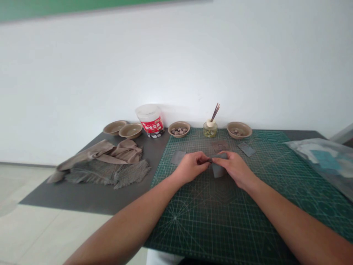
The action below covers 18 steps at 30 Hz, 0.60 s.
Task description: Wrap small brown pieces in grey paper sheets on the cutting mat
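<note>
My right hand [234, 169] is closed on a small grey sheet [219, 170], which hangs down below the fingers above the green cutting mat [193, 224]. Thumb and fingers of my left hand [191, 166] are pinched together right at the sheet's upper left edge. Something small and dark sits between the two hands, too blurred to name. Around the hands, a thin translucent grey piece [178, 157] lies to the left, a brownish one [220, 145] behind, and another grey piece [247, 149] to the right.
Along the wall stand two brown bowls [131, 131], a plastic tub [151, 121] with a red label, a bowl [179, 123] of stones, a reed diffuser [210, 129] and another bowl [239, 126] with stones. Crumpled cloths [110, 165] lie left; a clear plastic bag [325, 156] lies right.
</note>
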Each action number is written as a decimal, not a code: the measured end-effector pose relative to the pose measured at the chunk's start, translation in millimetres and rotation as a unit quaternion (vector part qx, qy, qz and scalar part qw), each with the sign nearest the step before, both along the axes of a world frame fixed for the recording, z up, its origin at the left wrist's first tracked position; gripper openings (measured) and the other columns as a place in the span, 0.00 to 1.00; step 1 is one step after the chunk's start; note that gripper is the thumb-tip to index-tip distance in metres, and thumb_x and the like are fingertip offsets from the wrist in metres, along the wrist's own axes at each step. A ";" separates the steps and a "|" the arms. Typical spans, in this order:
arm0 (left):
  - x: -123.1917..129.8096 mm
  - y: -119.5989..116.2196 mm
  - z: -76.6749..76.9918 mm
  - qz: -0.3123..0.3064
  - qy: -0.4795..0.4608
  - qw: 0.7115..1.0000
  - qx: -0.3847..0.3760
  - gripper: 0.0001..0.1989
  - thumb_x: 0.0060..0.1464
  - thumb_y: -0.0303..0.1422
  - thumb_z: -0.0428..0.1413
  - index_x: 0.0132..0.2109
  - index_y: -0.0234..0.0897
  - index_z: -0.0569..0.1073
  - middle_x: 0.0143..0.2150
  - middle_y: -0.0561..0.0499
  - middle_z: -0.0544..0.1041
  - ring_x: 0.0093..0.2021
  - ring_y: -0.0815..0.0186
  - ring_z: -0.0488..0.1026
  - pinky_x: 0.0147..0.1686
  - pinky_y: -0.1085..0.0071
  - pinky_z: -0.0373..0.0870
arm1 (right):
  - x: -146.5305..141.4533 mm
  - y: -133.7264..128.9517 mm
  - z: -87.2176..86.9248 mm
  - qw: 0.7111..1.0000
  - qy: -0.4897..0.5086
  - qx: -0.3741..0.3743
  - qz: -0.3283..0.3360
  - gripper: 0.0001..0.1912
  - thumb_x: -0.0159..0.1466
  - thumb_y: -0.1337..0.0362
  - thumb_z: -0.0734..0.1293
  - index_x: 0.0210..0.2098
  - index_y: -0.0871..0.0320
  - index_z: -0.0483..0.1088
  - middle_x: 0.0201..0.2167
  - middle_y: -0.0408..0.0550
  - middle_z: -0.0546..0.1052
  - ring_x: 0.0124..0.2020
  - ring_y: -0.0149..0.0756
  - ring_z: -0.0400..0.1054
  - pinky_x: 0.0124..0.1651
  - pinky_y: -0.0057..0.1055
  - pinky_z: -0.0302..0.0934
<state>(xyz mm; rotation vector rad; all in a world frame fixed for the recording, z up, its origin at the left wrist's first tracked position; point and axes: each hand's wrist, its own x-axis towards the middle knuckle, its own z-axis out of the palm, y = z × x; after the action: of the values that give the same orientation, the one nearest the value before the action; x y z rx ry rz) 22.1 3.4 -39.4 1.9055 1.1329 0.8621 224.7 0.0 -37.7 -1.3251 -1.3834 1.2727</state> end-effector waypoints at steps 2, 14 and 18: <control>0.8 -0.6 0.1 0.007 0.003 1.000 0.000 0.08 0.56 0.35 0.60 0.40 0.36 0.79 0.33 0.51 0.80 0.33 0.67 0.74 0.32 0.72 0.69 | 0.8 0.7 0.2 1.000 0.013 -0.014 0.013 0.13 0.55 0.57 0.75 0.36 0.59 0.79 0.32 0.47 0.82 0.32 0.39 0.73 0.36 0.33 0.64; 0.2 -1.4 1.7 0.012 0.013 1.000 0.012 0.08 0.57 0.37 0.59 0.40 0.37 0.79 0.33 0.51 0.79 0.32 0.66 0.74 0.31 0.72 0.68 | 2.8 0.3 -0.3 0.997 0.051 -0.043 0.038 0.11 0.55 0.58 0.75 0.35 0.57 0.79 0.31 0.48 0.82 0.31 0.40 0.75 0.33 0.34 0.66; -0.4 -1.7 2.4 -0.007 0.003 1.000 0.010 0.08 0.57 0.36 0.59 0.40 0.37 0.79 0.34 0.51 0.80 0.34 0.66 0.75 0.33 0.72 0.70 | 3.0 1.1 0.1 0.997 0.055 -0.043 0.029 0.12 0.55 0.58 0.75 0.36 0.58 0.79 0.31 0.48 0.82 0.30 0.38 0.74 0.32 0.32 0.64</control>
<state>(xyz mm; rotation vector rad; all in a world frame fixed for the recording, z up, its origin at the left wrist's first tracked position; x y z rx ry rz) 21.7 1.7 -37.1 1.9314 1.1165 0.8628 227.7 1.1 -37.6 -1.2592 -1.3123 1.4370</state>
